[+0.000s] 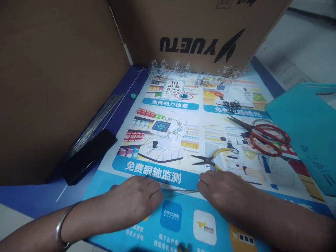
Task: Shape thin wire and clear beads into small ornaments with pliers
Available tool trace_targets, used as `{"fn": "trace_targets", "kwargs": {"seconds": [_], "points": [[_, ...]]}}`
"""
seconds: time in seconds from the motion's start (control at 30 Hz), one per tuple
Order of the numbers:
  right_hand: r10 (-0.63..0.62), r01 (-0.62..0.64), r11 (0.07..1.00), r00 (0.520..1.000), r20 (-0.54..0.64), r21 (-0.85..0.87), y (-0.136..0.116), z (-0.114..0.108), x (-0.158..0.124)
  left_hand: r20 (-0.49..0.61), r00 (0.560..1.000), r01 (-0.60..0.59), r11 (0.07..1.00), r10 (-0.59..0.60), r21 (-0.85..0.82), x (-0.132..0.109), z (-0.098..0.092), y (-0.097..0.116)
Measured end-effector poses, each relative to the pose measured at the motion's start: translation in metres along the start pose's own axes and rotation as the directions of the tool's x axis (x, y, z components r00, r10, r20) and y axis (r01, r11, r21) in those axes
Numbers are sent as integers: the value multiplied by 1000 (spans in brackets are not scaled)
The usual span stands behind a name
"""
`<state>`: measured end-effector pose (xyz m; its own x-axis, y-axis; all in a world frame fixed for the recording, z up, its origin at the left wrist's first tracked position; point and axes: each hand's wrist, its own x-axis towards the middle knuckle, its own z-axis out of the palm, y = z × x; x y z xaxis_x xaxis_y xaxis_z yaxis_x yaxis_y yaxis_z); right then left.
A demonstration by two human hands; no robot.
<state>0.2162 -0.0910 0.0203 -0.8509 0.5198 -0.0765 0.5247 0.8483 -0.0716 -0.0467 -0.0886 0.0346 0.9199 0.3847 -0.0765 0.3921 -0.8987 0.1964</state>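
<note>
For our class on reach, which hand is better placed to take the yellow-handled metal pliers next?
Probably the right hand: it lies closer to the pliers than the left hand does. Thin grey metal wires run between both hands, so the right may need to release them.

Two hands [141, 198], at least two wires [181, 191], one bangle [59, 227], one pliers [209, 160], one scissors [249, 128]
</note>
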Motion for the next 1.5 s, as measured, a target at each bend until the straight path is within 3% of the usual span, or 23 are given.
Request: {"fn": "trace_targets", "kwargs": {"seconds": [0.3,0.53,0.67,0.83,1.03,1.2,1.37,1.5], "points": [[40,-37,997,998,-53,64,-7,7,3,-6,999,-38,999,38,7,5,9,1],[40,-35,998,992,-121,48,-13,13,4,-90,995,15,981,-33,-191,6,6,-4],[18,-22,1000,975,-220,-15,-15,21,3,-129,988,42,957,-81,-286,8,5,-5],[-53,33,996,963,-266,-79,-4,9,0,-275,941,54,890,-197,-453,11,11,-7],[146,-253,928,922,-358,-273,26,-5,-12,-343,898,37,824,-276,-565,8,22,-7],[237,-281,895,958,-163,-346,41,3,-16,-390,877,-6,803,-283,-596,7,21,-5],[331,-323,904,943,-16,-279,41,-8,-7,-438,863,-29,841,-252,-541,8,19,-2],[376,-352,909,924,75,-224,39,-15,2,-433,854,24,853,-289,-522,10,18,1]]}}
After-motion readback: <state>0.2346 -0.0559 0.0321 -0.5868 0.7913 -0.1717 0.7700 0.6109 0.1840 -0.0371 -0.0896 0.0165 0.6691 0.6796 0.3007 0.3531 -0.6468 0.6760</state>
